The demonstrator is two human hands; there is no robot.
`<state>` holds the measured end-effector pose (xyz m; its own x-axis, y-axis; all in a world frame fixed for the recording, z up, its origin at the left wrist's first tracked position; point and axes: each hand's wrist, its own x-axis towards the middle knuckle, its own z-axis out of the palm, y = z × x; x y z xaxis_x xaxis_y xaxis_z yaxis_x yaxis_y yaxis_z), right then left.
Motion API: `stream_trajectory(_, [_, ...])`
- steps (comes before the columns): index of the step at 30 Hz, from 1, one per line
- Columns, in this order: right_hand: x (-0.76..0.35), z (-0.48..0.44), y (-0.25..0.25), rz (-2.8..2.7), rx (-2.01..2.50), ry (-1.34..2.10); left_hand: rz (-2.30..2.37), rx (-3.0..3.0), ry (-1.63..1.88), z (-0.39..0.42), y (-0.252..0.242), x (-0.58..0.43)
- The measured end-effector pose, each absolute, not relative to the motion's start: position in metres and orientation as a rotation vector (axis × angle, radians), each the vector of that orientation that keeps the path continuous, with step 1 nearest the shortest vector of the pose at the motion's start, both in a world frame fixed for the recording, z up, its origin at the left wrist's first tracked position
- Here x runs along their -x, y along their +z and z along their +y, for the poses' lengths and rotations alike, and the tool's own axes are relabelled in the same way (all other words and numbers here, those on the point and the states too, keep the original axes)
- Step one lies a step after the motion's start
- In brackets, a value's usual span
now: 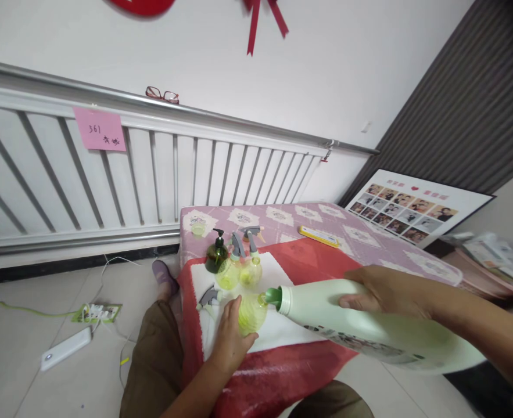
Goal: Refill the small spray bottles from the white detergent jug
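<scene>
My right hand [372, 288] grips a large pale green jug [369, 328], tipped on its side with its green spout [273, 296] against the mouth of a small yellow bottle [251, 313]. My left hand [230, 337] is closed round that yellow bottle and holds it on a white towel [277, 331]. A grey spray head [210, 297] lies loose on the towel beside my left hand. Behind stand two yellow spray bottles [241, 270] with grey triggers and a dark green pump bottle [216, 253].
The towel lies on a red cloth [308, 261] over a low table with a pink patterned cover [282, 217]. A yellow flat item [319, 236] lies further back. A white radiator [151, 174] runs behind. A power strip [94, 313] and white device [67, 348] lie on the floor.
</scene>
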<state>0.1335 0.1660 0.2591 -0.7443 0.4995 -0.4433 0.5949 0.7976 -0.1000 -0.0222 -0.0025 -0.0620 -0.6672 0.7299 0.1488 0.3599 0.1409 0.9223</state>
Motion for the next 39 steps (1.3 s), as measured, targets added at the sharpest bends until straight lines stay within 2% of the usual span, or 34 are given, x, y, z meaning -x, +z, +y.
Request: stream_trajectory(39, [-0.134, 0.166, 0.257, 2.573, -0.826, -0.341, 2.081, -1.071, 1.526, -0.005, -0.048, 0.023])
